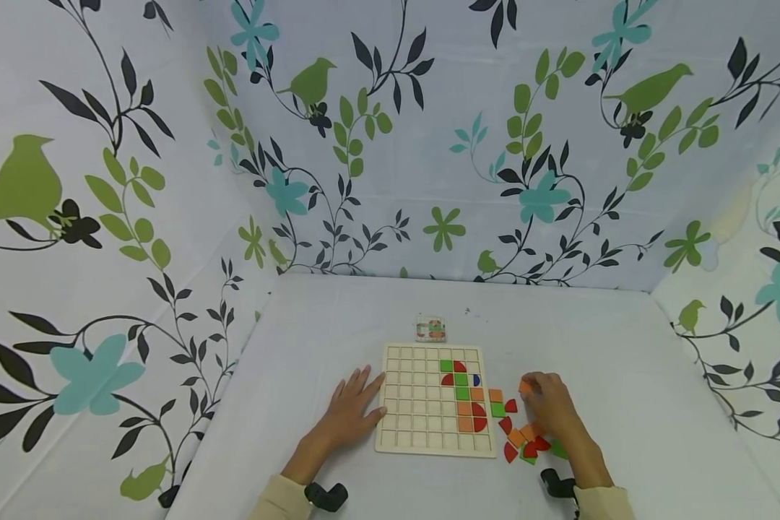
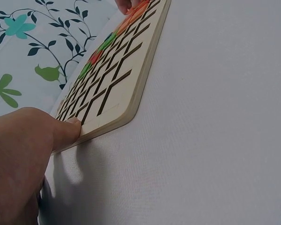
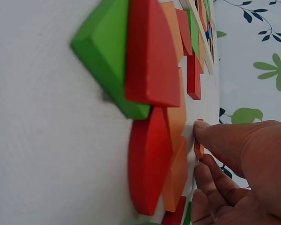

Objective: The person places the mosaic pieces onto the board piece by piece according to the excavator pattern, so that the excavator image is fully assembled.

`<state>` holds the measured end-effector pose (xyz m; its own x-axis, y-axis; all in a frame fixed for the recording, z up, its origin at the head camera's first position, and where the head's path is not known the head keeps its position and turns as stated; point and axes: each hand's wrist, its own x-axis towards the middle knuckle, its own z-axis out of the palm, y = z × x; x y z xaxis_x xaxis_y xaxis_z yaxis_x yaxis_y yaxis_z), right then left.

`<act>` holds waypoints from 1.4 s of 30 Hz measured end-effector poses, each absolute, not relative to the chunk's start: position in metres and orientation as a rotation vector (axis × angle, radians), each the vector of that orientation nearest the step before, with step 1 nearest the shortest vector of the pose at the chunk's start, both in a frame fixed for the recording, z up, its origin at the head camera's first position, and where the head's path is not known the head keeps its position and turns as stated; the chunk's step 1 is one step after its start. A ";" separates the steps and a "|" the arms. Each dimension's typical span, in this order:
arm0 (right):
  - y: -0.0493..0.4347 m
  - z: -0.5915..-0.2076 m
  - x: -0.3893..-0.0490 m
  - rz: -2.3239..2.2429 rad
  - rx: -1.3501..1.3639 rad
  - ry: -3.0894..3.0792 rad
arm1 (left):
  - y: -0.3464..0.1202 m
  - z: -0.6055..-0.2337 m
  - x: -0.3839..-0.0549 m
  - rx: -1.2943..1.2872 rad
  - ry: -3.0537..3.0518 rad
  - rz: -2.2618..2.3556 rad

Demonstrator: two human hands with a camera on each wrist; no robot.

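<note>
A square wooden grid board point(image 1: 435, 453) lies on the white table, with green, red, orange and blue pieces in cells on its right side. My left hand point(image 1: 351, 413) lies spread at the board's left edge; in the left wrist view its thumb touches the rim. To the right of the board, my right hand point(image 1: 552, 406) pinches an orange block point(image 3: 199, 146) between thumb and fingers. Close by lies a loose pile of pieces, including a red quarter-round block point(image 3: 151, 56) resting over a green block point(image 3: 103, 51).
A small patterned card point(image 1: 431, 328) lies just beyond the board's far edge. An orange square point(image 1: 496, 395) and a green square point(image 1: 497, 410) sit along the board's right edge. Patterned cloth point(image 1: 390, 144) hangs behind the table and at both sides.
</note>
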<state>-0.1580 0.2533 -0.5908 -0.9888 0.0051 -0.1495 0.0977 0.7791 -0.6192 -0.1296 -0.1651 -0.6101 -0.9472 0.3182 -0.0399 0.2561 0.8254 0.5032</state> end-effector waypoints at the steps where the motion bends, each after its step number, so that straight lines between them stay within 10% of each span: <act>1: 0.253 -0.591 -0.158 -0.998 0.087 2.830 | -0.165 -0.610 -0.130 0.459 2.886 0.775; 42: 0.137 -0.595 -0.156 -0.834 -0.675 2.973 | -0.164 -0.610 -0.131 0.457 2.894 0.752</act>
<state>-0.1564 0.1374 -0.5946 -0.9087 -0.3966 0.1305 -0.4066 0.7697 -0.4922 -0.1309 -0.1642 -0.6104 -0.9477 0.3170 -0.0370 0.2589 0.8314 0.4918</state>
